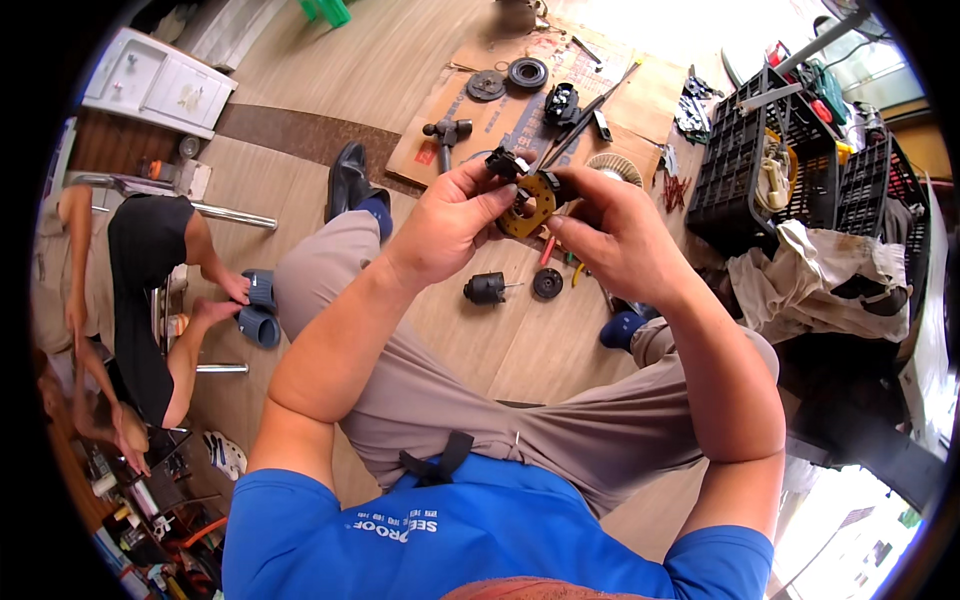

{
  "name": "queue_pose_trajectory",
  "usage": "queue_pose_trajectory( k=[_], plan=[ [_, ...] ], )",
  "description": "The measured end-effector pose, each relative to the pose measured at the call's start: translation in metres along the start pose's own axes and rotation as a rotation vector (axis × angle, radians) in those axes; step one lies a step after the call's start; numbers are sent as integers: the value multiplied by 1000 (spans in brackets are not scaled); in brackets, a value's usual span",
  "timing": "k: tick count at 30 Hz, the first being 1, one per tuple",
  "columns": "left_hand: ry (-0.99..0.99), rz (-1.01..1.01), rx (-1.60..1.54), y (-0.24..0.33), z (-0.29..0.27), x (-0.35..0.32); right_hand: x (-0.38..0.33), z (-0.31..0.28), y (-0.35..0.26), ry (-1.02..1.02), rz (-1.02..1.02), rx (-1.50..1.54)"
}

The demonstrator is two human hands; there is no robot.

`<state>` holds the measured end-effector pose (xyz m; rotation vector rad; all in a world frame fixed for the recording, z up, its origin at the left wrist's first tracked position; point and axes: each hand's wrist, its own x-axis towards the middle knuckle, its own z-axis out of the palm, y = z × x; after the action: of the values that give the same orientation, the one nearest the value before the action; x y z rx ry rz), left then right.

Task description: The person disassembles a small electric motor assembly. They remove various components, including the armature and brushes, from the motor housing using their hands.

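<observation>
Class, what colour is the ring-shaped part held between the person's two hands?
Yellow-orange ring-shaped part, seen best in the head view.

The person wears a blue short-sleeved shirt (480, 540) (white lettering across the chest). Grey-brown trousers (520, 420) cover both legs. Black shoe (347, 178), blue sock.

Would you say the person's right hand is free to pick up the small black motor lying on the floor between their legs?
Probably not as things stand: the right hand is pinching the yellow ring-shaped part, shared with the left hand. The black motor lies uncovered just below, so letting go would clear the way.
</observation>
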<state>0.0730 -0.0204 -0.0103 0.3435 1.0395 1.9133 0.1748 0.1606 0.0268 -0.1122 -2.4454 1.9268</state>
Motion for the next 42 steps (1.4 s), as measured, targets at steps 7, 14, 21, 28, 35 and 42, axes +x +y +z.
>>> queue_pose_trajectory(
  k=[7,14,21,28,35,42],
  plan=[
    [0,-96,34,-1,-4,-8,2,8,8,-7,-53,29],
    [46,-27,72,-8,-3,-6,-1,10,8,-17,-49,-35],
    [74,46,63,-3,-3,-3,-3,-2,9,64,52,-144],
    [-53,298,139,22,-30,-7,19,-44,124,105,136,-733],
    [-55,483,633,32,-36,-9,-69,-48,325,-239,644,-1004],
    [-194,604,291,43,-40,1,-66,50,378,-365,415,-964]
  ],
)
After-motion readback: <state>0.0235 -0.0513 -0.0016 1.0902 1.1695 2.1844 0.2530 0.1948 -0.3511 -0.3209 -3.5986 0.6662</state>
